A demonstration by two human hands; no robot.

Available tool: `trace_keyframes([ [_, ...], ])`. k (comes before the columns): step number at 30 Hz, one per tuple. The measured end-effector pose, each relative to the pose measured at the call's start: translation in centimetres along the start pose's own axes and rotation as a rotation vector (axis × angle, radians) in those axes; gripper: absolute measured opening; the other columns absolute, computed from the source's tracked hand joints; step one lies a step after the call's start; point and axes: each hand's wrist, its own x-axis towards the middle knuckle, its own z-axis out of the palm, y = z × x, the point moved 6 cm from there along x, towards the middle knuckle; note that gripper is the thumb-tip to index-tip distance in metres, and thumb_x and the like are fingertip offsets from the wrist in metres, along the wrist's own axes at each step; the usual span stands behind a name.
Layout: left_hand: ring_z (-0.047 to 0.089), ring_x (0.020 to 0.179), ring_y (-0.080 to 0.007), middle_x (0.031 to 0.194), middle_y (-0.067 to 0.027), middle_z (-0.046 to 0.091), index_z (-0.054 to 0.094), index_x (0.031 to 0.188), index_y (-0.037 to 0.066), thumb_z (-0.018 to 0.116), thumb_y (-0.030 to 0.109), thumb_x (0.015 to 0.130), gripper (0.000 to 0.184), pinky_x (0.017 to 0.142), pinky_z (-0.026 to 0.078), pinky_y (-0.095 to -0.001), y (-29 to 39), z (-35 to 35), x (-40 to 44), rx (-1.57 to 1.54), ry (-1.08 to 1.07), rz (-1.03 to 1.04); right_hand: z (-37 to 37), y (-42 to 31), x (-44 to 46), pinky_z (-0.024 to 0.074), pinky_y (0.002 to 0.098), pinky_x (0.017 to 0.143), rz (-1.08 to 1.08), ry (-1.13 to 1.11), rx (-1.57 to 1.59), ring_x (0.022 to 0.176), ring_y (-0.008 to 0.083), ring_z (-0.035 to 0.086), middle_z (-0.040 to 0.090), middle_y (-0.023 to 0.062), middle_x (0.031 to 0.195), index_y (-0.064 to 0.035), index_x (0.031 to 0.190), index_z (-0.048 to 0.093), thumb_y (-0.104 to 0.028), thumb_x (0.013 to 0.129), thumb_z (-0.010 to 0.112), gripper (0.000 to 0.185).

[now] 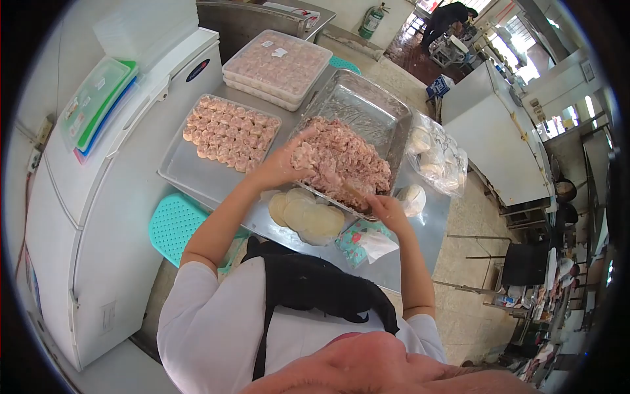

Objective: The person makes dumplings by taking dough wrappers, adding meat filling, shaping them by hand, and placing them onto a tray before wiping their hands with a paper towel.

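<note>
Ground meat (348,154) is heaped in a deep metal tray (394,105). At the tray's left edge, my left hand (283,164) is curled around a pale, meat-topped dumpling (304,156), partly hidden by the fingers. My right hand (388,211) grips a thin light-brown spatula (354,190) whose far end is in the meat. Round pale wrappers (305,215) lie overlapping in front of the tray. To the left, a plastic tray (176,165) holds rows of open-topped dumplings (230,131).
Stacked lidded trays (279,62) stand behind the dumpling tray. Bagged pale rounds (436,157) and a wrapped bundle (412,200) sit to the right. A flowered packet (367,243) is near the front edge. A teal stool (177,226) is below left. Another person (449,23) bends in the background.
</note>
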Motion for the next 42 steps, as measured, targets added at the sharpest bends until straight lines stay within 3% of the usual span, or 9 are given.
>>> trace_keyframes([
  [3,0.057,0.112,-0.0285,0.120,-0.0130,0.060,0.053,0.127,0.010,0.079,0.021,0.070,0.064,0.097,0.044,-0.0376,-0.7,2.8,0.9,-0.051,-0.107,-0.019,-3.1,-1.1,-0.4,0.0450,0.0343,0.060,-0.002,0.011,0.121,0.060,0.0240,0.057,0.056,0.0092,0.063,-0.0041,0.099,0.069,-0.032,0.093,0.058,0.031],
  [6,0.058,0.108,-0.0275,0.115,-0.0138,0.062,0.060,0.117,0.007,0.081,0.019,0.067,0.055,0.099,0.042,-0.0366,0.2,5.0,1.9,-0.007,-0.140,-0.020,-4.2,-7.9,-1.8,0.0447,0.0353,0.060,-0.396,0.190,-0.025,0.063,0.0257,0.057,0.058,0.0107,0.071,-0.0041,0.103,0.069,-0.027,0.092,0.061,0.026],
  [12,0.060,0.094,-0.0328,0.102,-0.0137,0.064,0.063,0.108,0.005,0.078,0.014,0.064,0.047,0.086,0.047,-0.0372,0.5,6.9,2.2,0.129,-0.275,0.074,-8.1,-7.7,-2.5,0.0458,0.0366,0.065,-0.299,0.040,-0.378,0.073,0.0312,0.060,0.060,0.0152,0.081,-0.0046,0.105,0.068,-0.023,0.090,0.062,0.024],
  [20,0.063,0.089,-0.0286,0.098,-0.0108,0.066,0.064,0.106,0.005,0.073,0.018,0.074,0.036,0.082,0.049,-0.0375,2.7,8.5,1.7,0.209,-0.332,0.100,-4.0,-3.5,-0.8,0.0487,0.0394,0.066,-0.525,0.024,-0.232,0.073,0.0311,0.062,0.061,0.0150,0.079,-0.0059,0.107,0.066,-0.023,0.088,0.063,0.025],
  [23,0.061,0.093,-0.0316,0.099,-0.0122,0.065,0.065,0.102,0.007,0.079,0.040,0.070,0.048,0.084,0.047,-0.0402,-3.6,9.6,0.4,-0.058,-0.169,-0.282,-5.2,-4.6,-1.4,0.0505,0.0428,0.065,-0.449,0.204,-0.479,0.075,0.0315,0.064,0.061,0.0134,0.081,-0.0104,0.107,0.066,-0.022,0.088,0.063,0.022],
  [29,0.064,0.094,-0.0243,0.106,-0.0094,0.068,0.059,0.121,0.008,0.076,0.031,0.075,0.054,0.087,0.049,-0.0360,-5.0,11.4,-0.2,0.246,-0.288,-0.278,-0.7,-0.7,-0.6,0.0503,0.0428,0.062,-0.330,0.199,-0.692,0.074,0.0324,0.062,0.060,0.0112,0.078,-0.0109,0.103,0.065,-0.026,0.088,0.061,0.021],
  [35,0.064,0.093,-0.0263,0.119,-0.0069,0.063,0.049,0.132,0.011,0.078,0.030,0.074,0.067,0.087,0.049,-0.0363,3.7,8.2,-0.6,-0.146,-0.259,-0.564,-6.6,1.4,-2.3,0.0488,0.0407,0.067,-0.227,0.102,-0.465,0.075,0.0319,0.061,0.062,0.0146,0.081,-0.0079,0.109,0.065,-0.027,0.091,0.059,0.027],
  [38,0.064,0.088,-0.0238,0.109,-0.0078,0.065,0.056,0.123,0.009,0.079,0.026,0.074,0.057,0.084,0.049,-0.0348,7.4,7.1,0.1,0.007,-0.014,0.071,-8.1,-2.4,-4.5,0.0474,0.0397,0.069,-0.282,0.050,-0.078,0.075,0.0336,0.060,0.064,0.0163,0.085,-0.0052,0.111,0.065,-0.023,0.091,0.060,0.027],
  [42,0.064,0.094,-0.0256,0.100,-0.0127,0.066,0.063,0.111,0.006,0.078,0.026,0.073,0.045,0.085,0.048,-0.0357,6.1,8.7,-0.1,0.020,-0.288,-0.003,-3.8,-5.7,-5.0,0.0474,0.0386,0.069,-0.573,0.021,-0.055,0.076,0.0336,0.060,0.064,0.0164,0.089,-0.0034,0.109,0.065,-0.020,0.091,0.061,0.025],
])
